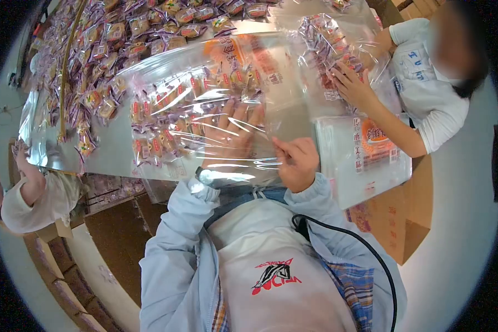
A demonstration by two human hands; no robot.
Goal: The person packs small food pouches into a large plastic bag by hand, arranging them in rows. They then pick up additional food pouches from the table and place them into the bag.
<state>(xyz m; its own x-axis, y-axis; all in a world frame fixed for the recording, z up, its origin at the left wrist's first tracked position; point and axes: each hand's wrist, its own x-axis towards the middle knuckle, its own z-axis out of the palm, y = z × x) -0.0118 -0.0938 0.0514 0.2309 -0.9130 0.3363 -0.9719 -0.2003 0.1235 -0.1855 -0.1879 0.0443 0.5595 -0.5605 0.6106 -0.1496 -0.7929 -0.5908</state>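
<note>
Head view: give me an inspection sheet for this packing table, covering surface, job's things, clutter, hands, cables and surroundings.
Surface: shiny long table, mostly covered.
Job's things: clear bag lying flat, partly filled with wrapped snacks.
Clutter: loose snacks heaped along the far side; empty printed bags stacked at the right.
Hands: left hand spread flat, seen through the film; right hand pinching the bag's near edge.
Cables: black cable over the apron.
Surroundings: co-worker's hand on a second bag; cardboard box.
</note>
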